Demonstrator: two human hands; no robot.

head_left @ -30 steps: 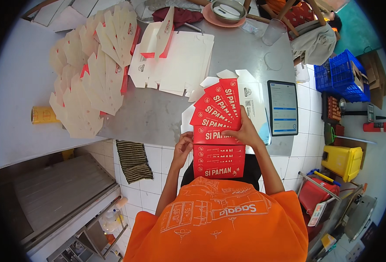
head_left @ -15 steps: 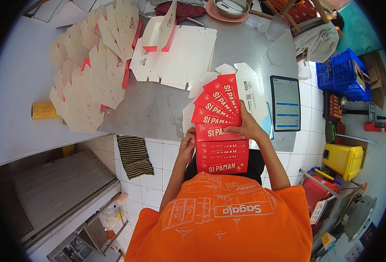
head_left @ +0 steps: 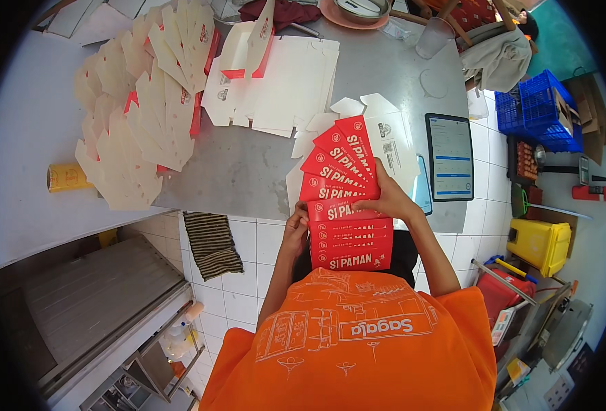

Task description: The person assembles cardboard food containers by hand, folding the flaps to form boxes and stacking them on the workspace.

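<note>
A fanned stack of flat cardboard food box blanks lies at the table's near edge and reaches down toward my lap. Their red printed panels overlap, and white flaps spread out beyond them at the far side. Along the right edge of the fan my right hand is closed on the blanks, its thumb lying over a red panel. At the left edge, the fingers of my left hand are bent and pinch the blanks' side. Parts of the fingers are hidden under the cardboard.
Folded boxes are piled at the left. One opened box stands on flat white blanks. A tablet, a phone and a clear cup are on the right. A yellow cup lies left.
</note>
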